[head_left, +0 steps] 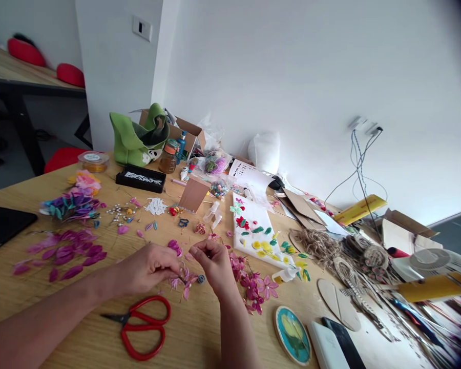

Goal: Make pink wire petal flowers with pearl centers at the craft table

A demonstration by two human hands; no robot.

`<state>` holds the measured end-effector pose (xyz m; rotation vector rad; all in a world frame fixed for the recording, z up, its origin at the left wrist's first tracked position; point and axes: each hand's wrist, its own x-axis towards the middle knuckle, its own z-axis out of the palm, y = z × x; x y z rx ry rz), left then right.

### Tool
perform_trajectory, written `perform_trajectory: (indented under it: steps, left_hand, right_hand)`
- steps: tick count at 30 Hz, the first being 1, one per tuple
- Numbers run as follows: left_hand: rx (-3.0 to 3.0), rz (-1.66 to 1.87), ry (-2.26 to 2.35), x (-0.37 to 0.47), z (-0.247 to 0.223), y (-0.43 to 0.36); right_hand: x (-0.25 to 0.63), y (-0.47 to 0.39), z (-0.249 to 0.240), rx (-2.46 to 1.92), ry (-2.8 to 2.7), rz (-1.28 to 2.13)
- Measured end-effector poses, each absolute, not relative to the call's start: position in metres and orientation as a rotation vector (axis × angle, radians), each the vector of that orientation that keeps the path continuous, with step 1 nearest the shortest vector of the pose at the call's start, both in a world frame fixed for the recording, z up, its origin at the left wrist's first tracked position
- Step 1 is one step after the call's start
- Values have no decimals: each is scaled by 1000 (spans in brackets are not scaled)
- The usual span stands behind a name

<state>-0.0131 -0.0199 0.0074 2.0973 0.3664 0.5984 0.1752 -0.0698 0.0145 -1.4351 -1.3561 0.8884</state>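
Note:
My left hand (157, 264) is closed in a pinch over the table, its fingertips at the stem of a pink petalled flower (187, 287). To its right, my right hand (214, 264) is also pinched shut, and whatever lies between thumb and forefinger is too small to make out. A small grey-blue spool (201, 279) sits between the hands, beside the flower. Below my left hand lie red-handled scissors (144, 325) with dark blades. Right of my right hand is a cluster of finished pink flowers (255, 287). Loose magenta petals (71, 251) spread out at the left.
A black phone (5, 228) lies at the left edge. Farther back are a black tray (140, 179), a green bag (138, 136) and a jar (169, 156). A white board (253, 225) carries coloured petals. A round painted piece (292, 335) lies at front right.

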Motion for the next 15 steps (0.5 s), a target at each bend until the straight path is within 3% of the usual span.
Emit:
perform_trajectory:
  steps: [9, 15]
  left_hand:
    - [1135, 899, 787, -16, 15, -6]
    - [1465, 849, 1088, -13, 3, 0]
  right_hand:
    - [158, -71, 4, -1428, -1420, 942]
    - [132, -83, 6, -1402, -1710, 725]
